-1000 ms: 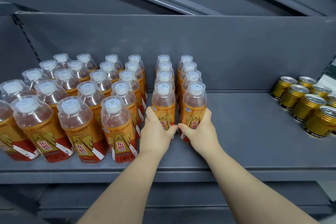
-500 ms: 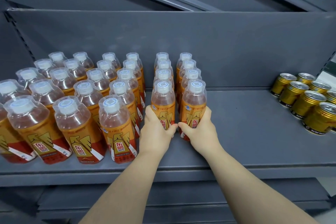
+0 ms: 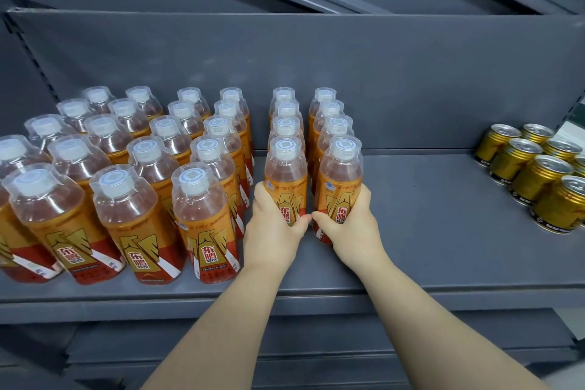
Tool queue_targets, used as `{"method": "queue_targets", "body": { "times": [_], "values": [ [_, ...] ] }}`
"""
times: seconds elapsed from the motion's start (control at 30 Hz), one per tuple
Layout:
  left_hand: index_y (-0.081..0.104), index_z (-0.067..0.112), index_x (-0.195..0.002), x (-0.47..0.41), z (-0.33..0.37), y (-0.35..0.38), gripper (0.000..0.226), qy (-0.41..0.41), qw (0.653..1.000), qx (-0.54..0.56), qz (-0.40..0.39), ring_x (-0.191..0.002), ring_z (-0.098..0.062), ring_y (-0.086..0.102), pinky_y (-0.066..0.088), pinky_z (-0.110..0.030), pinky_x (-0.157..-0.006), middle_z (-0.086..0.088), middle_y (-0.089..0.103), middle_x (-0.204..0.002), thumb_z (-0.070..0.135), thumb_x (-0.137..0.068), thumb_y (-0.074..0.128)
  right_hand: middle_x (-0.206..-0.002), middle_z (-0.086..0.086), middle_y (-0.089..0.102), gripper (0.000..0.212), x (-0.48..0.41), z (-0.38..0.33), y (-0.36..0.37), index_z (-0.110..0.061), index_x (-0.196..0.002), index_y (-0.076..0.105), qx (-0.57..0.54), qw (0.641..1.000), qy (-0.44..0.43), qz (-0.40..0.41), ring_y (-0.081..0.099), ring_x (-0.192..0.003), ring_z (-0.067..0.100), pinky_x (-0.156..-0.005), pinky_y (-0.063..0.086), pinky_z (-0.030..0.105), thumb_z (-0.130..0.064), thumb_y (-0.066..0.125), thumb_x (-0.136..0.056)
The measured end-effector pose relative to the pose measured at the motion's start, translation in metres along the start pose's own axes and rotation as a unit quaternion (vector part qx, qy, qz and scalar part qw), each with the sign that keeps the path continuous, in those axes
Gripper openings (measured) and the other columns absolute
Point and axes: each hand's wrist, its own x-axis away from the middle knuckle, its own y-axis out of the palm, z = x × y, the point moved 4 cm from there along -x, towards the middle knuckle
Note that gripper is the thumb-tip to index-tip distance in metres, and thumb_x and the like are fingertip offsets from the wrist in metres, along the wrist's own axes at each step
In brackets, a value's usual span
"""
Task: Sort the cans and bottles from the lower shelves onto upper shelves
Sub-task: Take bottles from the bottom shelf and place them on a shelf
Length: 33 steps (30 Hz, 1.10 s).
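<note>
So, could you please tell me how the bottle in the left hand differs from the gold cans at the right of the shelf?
The bottle is tall, clear plastic with a white cap and orange label; the gold cans are short, metal, silver-topped. The left hand grips the bottle; the cans stand untouched. Both stand upright on the same grey shelf.
</note>
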Motion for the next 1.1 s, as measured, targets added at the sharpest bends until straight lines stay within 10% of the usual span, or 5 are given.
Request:
{"method": "queue_targets", "body": {
  "times": [0.2,0.4,0.73,1.1],
  "values": [
    [0.015,0.023,-0.148,0.001,0.001,-0.002,0.098,-0.009,1.0,0.022,-0.013,-0.122,-0.028,0.055,0.052,-0.048,-0.099,-0.005,0.047,-0.14,0.038,-0.079,0.082,-0.121,-0.007,0.054,0.081,0.001,-0.003,-0.002,-0.025,-0.143,0.027,-0.009,1.0,0.014,-0.017,0.06,-0.085,-0.005,-0.057,0.044,0.004,-0.03,0.081,-0.082],
    [-0.008,0.018,-0.159,0.022,0.013,-0.012,0.118,-0.021,0.999,0.025,-0.016,-0.146,-0.028,0.032,0.035,-0.042,-0.113,-0.008,0.017,-0.164,0.039,-0.083,0.08,-0.155,0.003,0.038,0.111,0.022,-0.007,-0.018,-0.016,-0.158,0.007,0.013,0.999,0.041,-0.032,0.042,-0.14,0.022,-0.111,0.042,0.041,-0.045,0.081,-0.079],
    [0.038,0.02,-0.146,0.091,0.009,-0.025,0.063,0.043,0.995,-0.075,-0.045,-0.13,-0.023,0.048,0.046,-0.044,-0.107,-0.005,0.049,-0.143,0.04,-0.092,0.066,-0.136,-0.004,0.052,0.051,0.09,-0.013,-0.029,-0.022,-0.143,0.043,0.138,0.988,-0.052,-0.034,0.046,-0.13,0.017,-0.102,0.042,0.033,-0.036,0.06,-0.097],
    [0.036,0.015,-0.15,0.128,-0.033,-0.091,0.06,0.168,0.929,-0.317,-0.091,-0.14,-0.024,0.036,0.028,-0.044,-0.118,-0.005,0.04,-0.153,0.045,-0.1,0.049,-0.167,0.004,0.011,0.066,0.132,-0.039,0.038,-0.019,-0.159,0.015,0.282,0.931,-0.145,-0.18,0.002,-0.154,0.025,-0.125,0.004,0.043,-0.045,0.04,-0.104]
  ]
}}
